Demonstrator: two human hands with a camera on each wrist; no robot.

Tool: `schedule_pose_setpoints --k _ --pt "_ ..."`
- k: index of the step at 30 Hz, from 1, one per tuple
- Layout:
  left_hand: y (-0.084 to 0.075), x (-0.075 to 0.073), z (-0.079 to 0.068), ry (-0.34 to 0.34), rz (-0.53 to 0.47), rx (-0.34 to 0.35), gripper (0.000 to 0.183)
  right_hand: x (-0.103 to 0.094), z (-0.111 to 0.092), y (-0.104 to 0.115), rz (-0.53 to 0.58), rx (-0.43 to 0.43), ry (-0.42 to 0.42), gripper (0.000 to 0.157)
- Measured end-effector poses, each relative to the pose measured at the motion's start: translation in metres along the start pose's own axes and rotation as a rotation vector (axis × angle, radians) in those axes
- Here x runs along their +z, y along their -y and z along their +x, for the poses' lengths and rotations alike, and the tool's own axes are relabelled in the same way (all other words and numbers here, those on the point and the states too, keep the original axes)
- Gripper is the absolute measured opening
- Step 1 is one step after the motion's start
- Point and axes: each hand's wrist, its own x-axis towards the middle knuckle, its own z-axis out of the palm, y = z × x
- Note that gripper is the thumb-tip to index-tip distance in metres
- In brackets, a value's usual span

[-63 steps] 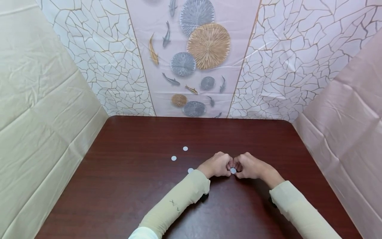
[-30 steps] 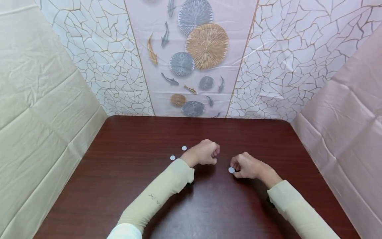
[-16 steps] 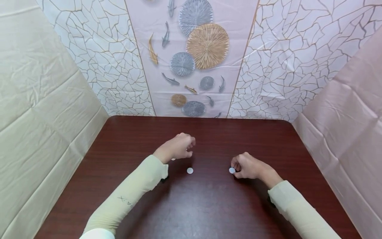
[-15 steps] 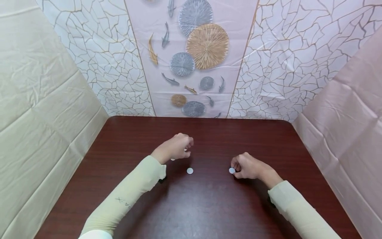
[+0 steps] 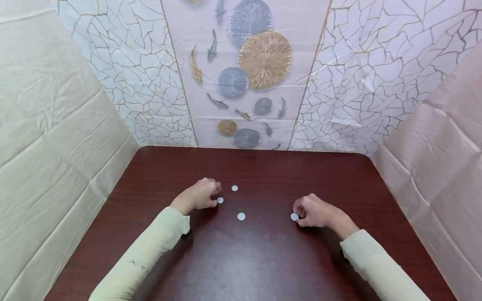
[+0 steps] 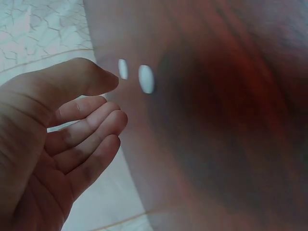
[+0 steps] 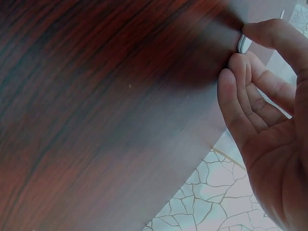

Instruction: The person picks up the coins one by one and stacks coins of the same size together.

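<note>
Several small, round white discs lie on the dark reddish-brown table. My right hand (image 5: 314, 210) pinches one white disc (image 7: 243, 44) at the tabletop between thumb and fingertips; the right wrist view shows it nearly edge-on. My left hand (image 5: 197, 195) is at the leftmost white disc (image 5: 220, 200), its thumb tip beside the rim. Contact there is unclear. In the left wrist view the left fingers (image 6: 94, 156) are loosely bent, with a gap to the thumb and nothing between them. Two more discs lie to its right, a far disc (image 5: 234, 188) and a nearer disc (image 5: 241, 216).
The wood-grain table (image 5: 241, 259) has rounded back corners. Patterned cloth (image 5: 244, 75) hangs behind it, with plain pale cloth (image 5: 60, 138) at the left and pinkish cloth (image 5: 433, 146) at the right. Pale sleeves cover both forearms.
My left hand has left the disc at my right hand and moved left across the table to the leftmost disc. My right hand stays in place with its disc.
</note>
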Motion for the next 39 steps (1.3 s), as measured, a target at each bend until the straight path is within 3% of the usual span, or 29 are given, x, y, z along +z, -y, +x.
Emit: schedule_pose_setpoints --k 13,21,27,33,39 --pt "0.017 0.022 0.001 0.005 -0.062 0.02 0.027 0.003 -0.002 -0.002 0.015 -0.01 -0.012 0.015" --pt "0.018 0.026 0.007 0.005 -0.1 0.07 0.013 0.002 -0.002 -0.003 0.008 -0.016 -0.017 0.014" --pt "0.018 0.022 0.015 0.019 -0.052 0.135 0.002 0.001 -0.002 -0.003 0.002 -0.019 -0.023 0.014" --pt "0.019 0.02 0.021 0.091 -0.054 0.103 0.004 0.001 -0.002 -0.004 -0.006 -0.016 -0.03 0.015" --pt "0.016 0.023 0.023 0.139 -0.024 0.022 0.003 0.002 -0.002 -0.003 0.005 -0.003 -0.016 0.014"
